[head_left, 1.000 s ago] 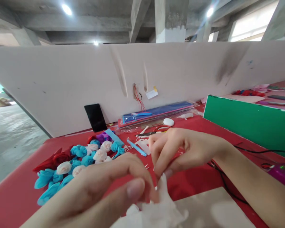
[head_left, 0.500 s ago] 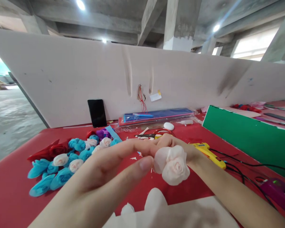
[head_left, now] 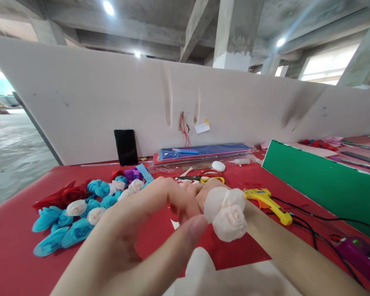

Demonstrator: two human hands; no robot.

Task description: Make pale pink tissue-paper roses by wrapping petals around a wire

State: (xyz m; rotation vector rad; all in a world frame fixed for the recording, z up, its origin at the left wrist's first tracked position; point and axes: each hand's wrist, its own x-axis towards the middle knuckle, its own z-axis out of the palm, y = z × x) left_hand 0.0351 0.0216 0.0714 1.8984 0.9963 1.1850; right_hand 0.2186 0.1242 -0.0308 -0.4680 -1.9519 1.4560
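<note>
A pale pink artificial rose (head_left: pixel 230 218) with thin, layered petals is held up in front of me above the table. The curled fingers and thumb of my left hand (head_left: pixel 142 226) are closed at the edge of its left outer petal. Behind the flower is my right hand (head_left: pixel 209 188), its fingers bent inward and partly covered by the rose and by my left hand. It appears to hold the rose from the back; the exact grip is hidden. White petal-shaped pieces (head_left: pixel 200 265) lie below on the table.
Blue, white, red and purple flowers (head_left: pixel 77 232) lie at left on the red table (head_left: pixel 9 246). A phone (head_left: pixel 126 147) leans on the white board. Scissors (head_left: pixel 211 179), a yellow glue gun (head_left: pixel 269 203) with cables, and a green panel (head_left: pixel 320 176) stand or lie beyond and right.
My left index finger has bent more and its thumb has shifted slightly right and down. The rose has turned a little, showing more of its left petal.
</note>
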